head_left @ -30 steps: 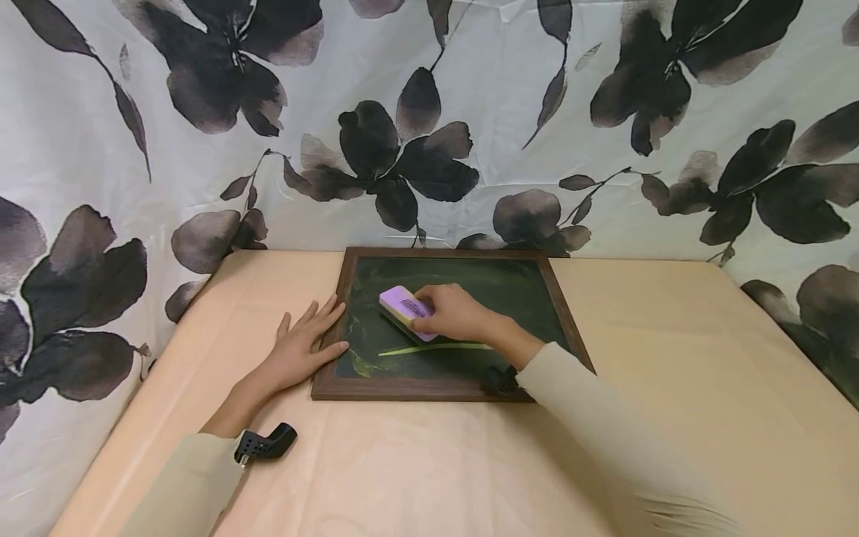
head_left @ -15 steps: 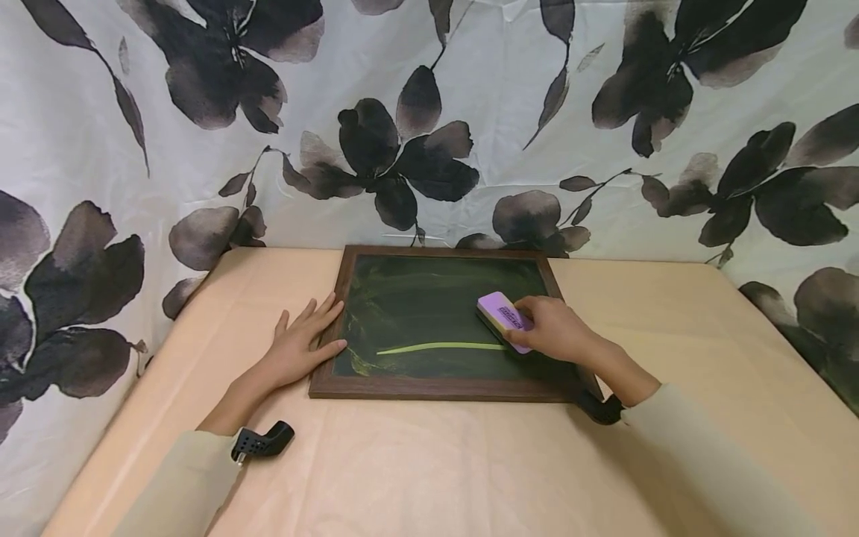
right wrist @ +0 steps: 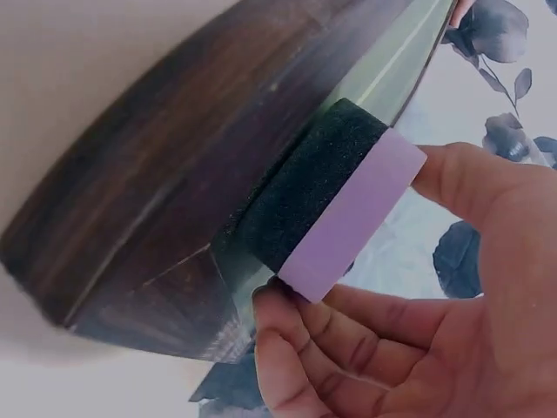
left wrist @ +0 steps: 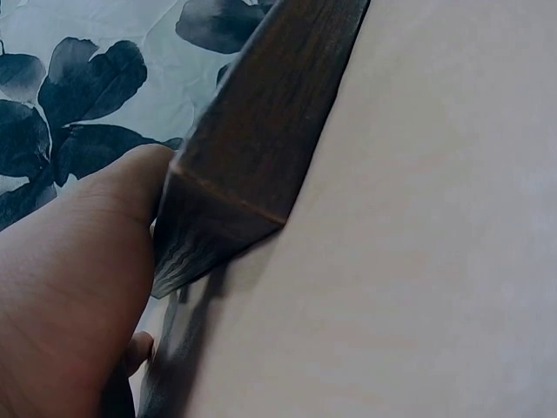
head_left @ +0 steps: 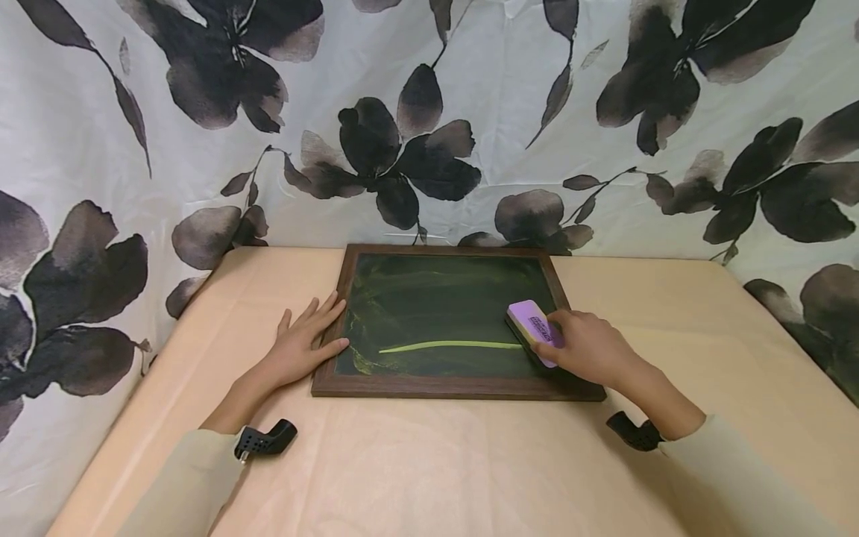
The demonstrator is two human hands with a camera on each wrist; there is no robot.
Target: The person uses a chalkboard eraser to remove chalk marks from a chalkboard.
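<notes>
A chalkboard [head_left: 443, 306] in a dark wooden frame lies on the table, with a yellow-green chalk line [head_left: 450, 344] across its lower part and faint smears at the left. My right hand [head_left: 593, 347] grips a purple chalkboard eraser [head_left: 533, 328] between thumb and fingers at the board's right side. In the right wrist view the eraser's dark felt [right wrist: 318, 183] faces the board near the frame's corner. Spread fingers of my left hand [head_left: 302, 347] rest on the left edge of the frame. The left wrist view shows that hand against the wooden frame [left wrist: 252, 131].
A pale peach cloth [head_left: 416, 462] covers the table. Behind it hangs a white curtain [head_left: 510, 89] with dark flowers. Black wrist cameras [head_left: 266, 440] sit on both wrists.
My right hand has moved the eraser from the board's left-middle to its right side, uncovering more of the chalk line. My left hand has stayed on the frame.
</notes>
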